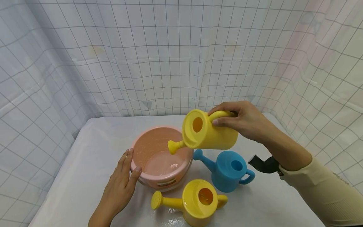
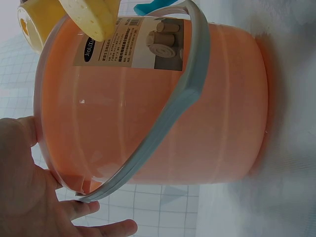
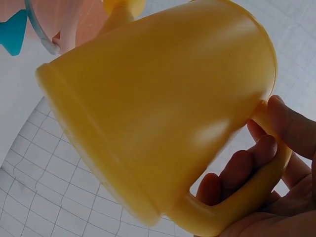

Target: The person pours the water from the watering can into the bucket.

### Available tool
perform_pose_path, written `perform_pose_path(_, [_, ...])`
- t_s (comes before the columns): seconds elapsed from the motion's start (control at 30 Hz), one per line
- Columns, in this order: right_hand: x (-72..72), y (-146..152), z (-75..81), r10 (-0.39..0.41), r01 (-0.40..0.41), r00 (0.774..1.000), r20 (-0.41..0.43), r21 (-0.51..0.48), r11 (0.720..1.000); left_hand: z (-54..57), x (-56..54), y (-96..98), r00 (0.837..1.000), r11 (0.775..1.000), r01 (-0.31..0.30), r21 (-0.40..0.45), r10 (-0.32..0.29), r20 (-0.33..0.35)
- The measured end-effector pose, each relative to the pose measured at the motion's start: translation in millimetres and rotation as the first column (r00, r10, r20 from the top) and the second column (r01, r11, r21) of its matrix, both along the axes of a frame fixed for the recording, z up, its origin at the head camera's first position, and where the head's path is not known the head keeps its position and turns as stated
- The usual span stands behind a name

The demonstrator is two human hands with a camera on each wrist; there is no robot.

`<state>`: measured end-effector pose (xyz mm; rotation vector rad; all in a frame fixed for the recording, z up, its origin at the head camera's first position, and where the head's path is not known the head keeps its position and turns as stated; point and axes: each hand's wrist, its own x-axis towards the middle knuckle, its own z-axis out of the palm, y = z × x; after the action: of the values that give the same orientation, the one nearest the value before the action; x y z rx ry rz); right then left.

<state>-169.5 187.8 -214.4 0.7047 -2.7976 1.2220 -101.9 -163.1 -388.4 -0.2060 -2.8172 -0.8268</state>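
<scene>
My right hand [image 1: 246, 121] grips the handle of a yellow watering can [image 1: 215, 135], its fingers wrapped through the handle [image 3: 247, 207]. The can is tipped left, and its spout rose hangs over the pink bucket [image 1: 167, 176]. Whether water leaves the spout I cannot tell. My left hand [image 1: 120, 183] touches the bucket's left rim; in the left wrist view its fingers [image 2: 106, 229] extend fairly straight beside the rim. A grey carrying handle [image 2: 173, 106] hangs down the bucket's side. Shallow water seems to lie on the bucket's floor.
A second yellow watering can [image 1: 198, 201] stands in front of the bucket, with liquid visible through its opening and wet spots by its spout. A blue watering can [image 1: 228, 171] stands right of the bucket. White gridded curtains [image 1: 170, 56] enclose the white-covered table [image 1: 93, 151].
</scene>
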Motion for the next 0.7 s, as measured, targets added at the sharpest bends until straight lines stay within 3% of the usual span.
perform_pose_path(0.7, [3.5,15,-8.7,-0.028,0.029,0.999,0.022,-0.097,0.995,0.1,0.9,0.3,1.000,1.000,0.002,0.002,-0.002,-0.004])
